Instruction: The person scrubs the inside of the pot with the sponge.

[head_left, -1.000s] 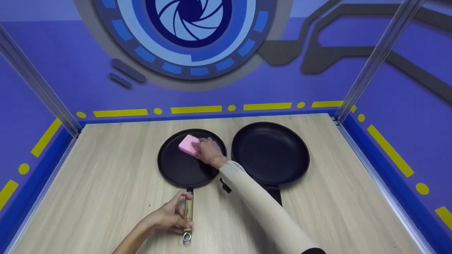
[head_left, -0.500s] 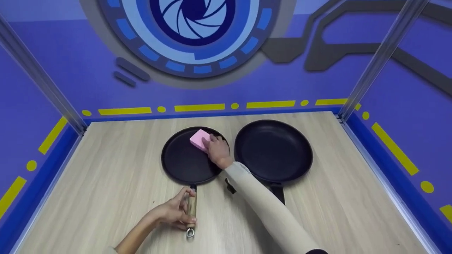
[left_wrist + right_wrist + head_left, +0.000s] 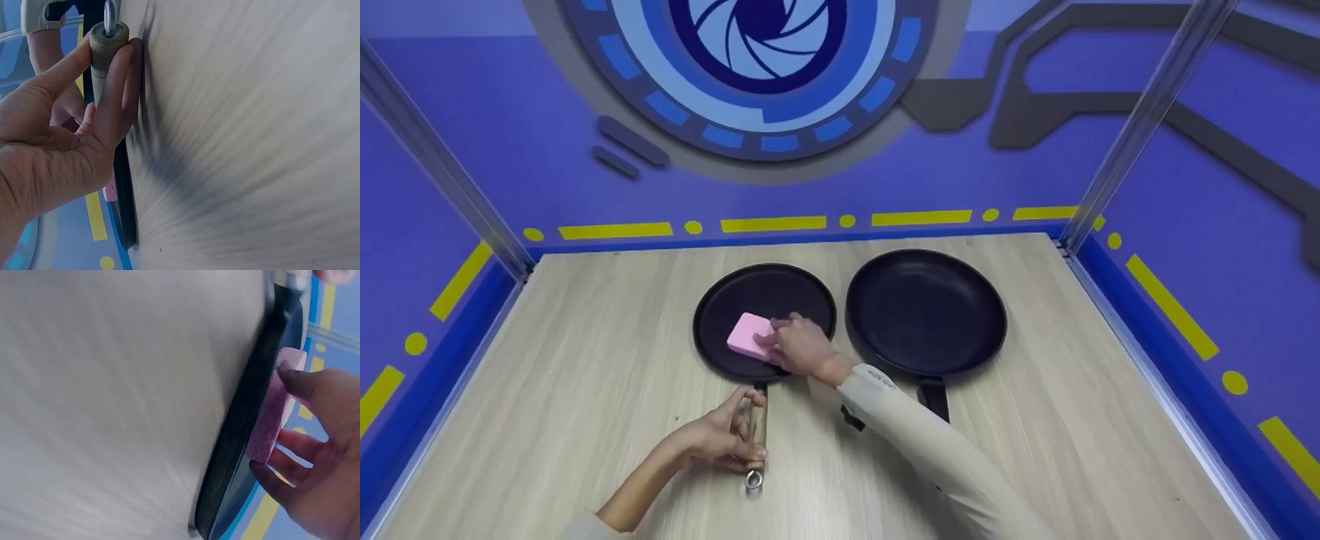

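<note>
A shallow black frying pan lies on the table, its wooden handle toward me. My left hand grips that handle between thumb and fingers; a metal ring tops its end in the left wrist view. Inside the pan, my right hand pinches a pink sponge by its sides. The right wrist view shows the sponge against the pan's inner face, with thumb and fingertips on opposite edges. Part of the pan's floor is hidden under hand and sponge.
A deeper black pan stands just right of the first, its black handle partly behind my right sleeve. Blue-purple panels wall in the light wooden table at the back and sides.
My right hand has moved the sponge from the pan's upper part down toward the handle side. The left hand keeps its grip on the handle; the view has shifted slightly.
</note>
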Demonstrator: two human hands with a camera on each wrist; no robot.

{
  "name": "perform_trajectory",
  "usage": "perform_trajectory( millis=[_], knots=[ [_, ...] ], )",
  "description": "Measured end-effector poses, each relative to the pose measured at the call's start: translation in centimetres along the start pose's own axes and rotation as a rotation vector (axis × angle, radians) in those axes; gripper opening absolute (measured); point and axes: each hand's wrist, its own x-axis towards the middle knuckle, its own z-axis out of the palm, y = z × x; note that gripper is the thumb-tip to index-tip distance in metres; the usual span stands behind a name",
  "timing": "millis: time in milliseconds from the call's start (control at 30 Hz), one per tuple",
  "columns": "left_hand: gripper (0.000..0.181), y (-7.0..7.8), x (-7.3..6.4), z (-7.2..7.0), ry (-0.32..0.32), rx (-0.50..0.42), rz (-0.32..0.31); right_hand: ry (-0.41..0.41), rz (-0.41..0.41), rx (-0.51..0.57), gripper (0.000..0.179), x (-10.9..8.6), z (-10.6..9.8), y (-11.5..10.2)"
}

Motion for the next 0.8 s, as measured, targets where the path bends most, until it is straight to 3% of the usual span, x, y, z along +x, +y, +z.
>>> perform_trajectory(
  millis=[167,300,500,667,800],
  knots=[
    [0.072,-0.1,0.3,-0.1,0.011,0.034,0.002,-0.045,-0.064,0.044,0.033,-0.5,0.0,-0.6],
    [0.073,-0.4,0.1,0.0,0.012,0.040,0.004,-0.038,-0.090,0.016,0.033,-0.8,0.2,-1.4],
    [0.073,-0.2,0.1,-0.2,0.015,-0.007,0.001,-0.015,-0.118,-0.048,0.032,0.9,0.2,-1.8],
    [0.073,-0.3,0.2,0.0,0.006,-0.019,0.010,-0.013,-0.073,-0.073,0.035,3.0,0.6,-0.7],
    [0.073,-0.5,-0.1,0.1,0.007,-0.017,0.039,0.001,0.046,-0.075,0.038,4.7,1.0,0.7]
  ],
)
